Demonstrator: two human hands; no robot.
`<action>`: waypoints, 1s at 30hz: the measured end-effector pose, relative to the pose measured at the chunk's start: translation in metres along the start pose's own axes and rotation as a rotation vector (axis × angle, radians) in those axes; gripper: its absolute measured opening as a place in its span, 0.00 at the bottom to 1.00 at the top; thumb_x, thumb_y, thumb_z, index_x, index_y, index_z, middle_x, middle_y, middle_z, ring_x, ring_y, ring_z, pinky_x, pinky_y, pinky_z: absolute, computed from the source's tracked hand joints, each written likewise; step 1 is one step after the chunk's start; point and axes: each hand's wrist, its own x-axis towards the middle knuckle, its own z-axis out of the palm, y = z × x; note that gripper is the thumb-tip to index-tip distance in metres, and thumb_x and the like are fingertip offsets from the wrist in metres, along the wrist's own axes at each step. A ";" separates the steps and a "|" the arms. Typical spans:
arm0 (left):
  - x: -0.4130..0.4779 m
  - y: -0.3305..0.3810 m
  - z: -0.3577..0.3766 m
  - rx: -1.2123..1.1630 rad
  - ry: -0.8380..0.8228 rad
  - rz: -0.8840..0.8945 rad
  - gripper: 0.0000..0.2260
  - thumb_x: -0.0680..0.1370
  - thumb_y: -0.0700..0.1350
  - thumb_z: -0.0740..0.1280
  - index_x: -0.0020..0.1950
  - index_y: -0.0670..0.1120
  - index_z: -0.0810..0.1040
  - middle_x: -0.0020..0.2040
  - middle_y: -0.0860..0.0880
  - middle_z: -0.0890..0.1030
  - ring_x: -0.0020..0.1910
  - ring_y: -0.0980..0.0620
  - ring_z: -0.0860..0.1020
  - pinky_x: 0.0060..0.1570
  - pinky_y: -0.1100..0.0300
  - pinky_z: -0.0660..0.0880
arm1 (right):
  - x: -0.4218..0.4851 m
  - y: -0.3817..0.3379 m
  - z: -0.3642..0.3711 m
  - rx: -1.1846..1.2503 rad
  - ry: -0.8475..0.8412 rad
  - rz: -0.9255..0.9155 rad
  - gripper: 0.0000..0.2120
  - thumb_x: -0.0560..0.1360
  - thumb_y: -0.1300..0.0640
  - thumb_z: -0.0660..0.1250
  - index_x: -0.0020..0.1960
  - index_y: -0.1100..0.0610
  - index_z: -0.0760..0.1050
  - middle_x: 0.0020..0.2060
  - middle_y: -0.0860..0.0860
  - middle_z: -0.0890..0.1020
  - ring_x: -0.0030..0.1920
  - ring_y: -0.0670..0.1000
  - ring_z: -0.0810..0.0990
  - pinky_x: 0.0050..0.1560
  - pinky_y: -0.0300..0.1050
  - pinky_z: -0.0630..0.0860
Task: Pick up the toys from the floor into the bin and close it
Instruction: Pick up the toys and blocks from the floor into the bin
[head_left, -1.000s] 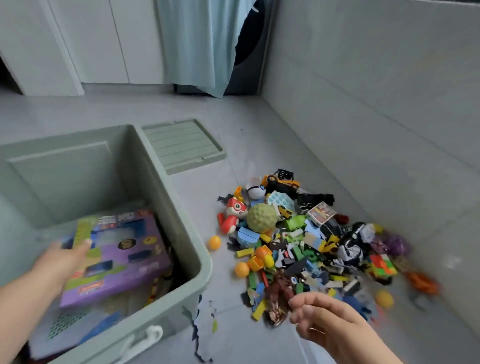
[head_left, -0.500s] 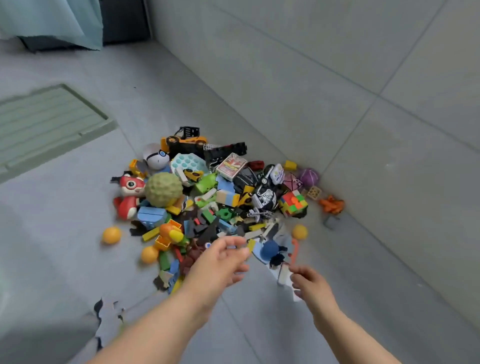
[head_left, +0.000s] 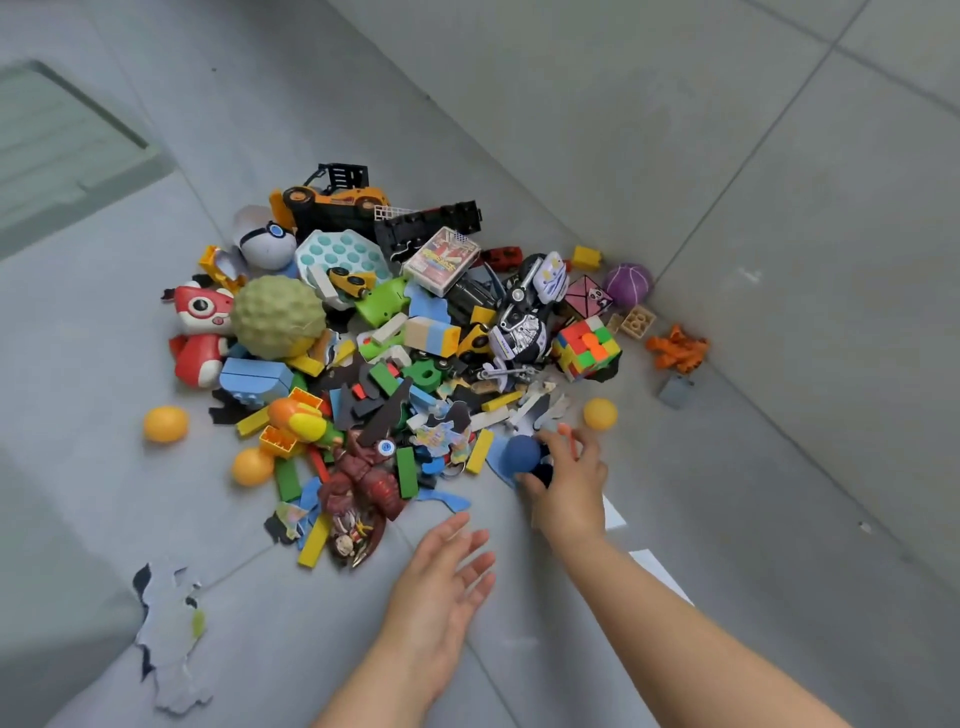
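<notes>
Head view, toys (head_left: 395, 332): hard plastic bricks, cars and round balls lay heaped on smooth grey floor (head_left: 78, 364) tiles.
Right hand (head_left: 569, 483): curled round a matte blue ball (head_left: 522, 453) at the heap's near edge.
Left hand (head_left: 441, 577): released, fingers straight, beside the heap.

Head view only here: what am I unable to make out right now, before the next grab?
All in the head view:
Right hand: whether it grips the blue ball or only touches it; its own palm hides the contact.
Green lid: blurred, cut off by the left edge.
Lower toys in the pile: covered by upper ones.
Card box print: too small to read.
</notes>
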 end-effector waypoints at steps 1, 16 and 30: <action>0.001 0.004 0.000 -0.014 -0.021 0.011 0.08 0.79 0.39 0.60 0.54 0.46 0.77 0.46 0.45 0.79 0.44 0.48 0.76 0.47 0.57 0.73 | 0.000 0.004 0.001 0.051 0.019 -0.015 0.21 0.71 0.62 0.70 0.62 0.51 0.72 0.70 0.53 0.60 0.67 0.57 0.62 0.64 0.48 0.64; 0.008 0.004 0.000 -0.122 -0.094 -0.036 0.09 0.76 0.46 0.64 0.55 0.47 0.78 0.47 0.42 0.80 0.42 0.45 0.79 0.42 0.53 0.75 | -0.101 -0.017 -0.006 0.384 -0.313 -0.309 0.28 0.68 0.61 0.72 0.63 0.42 0.68 0.56 0.40 0.72 0.56 0.39 0.73 0.56 0.36 0.74; 0.002 0.018 -0.018 -0.327 -0.092 -0.055 0.07 0.78 0.43 0.64 0.54 0.48 0.79 0.52 0.41 0.75 0.45 0.44 0.77 0.50 0.44 0.76 | 0.004 -0.016 -0.015 -0.158 -0.286 0.120 0.33 0.71 0.50 0.70 0.71 0.53 0.59 0.64 0.57 0.63 0.57 0.58 0.72 0.56 0.48 0.73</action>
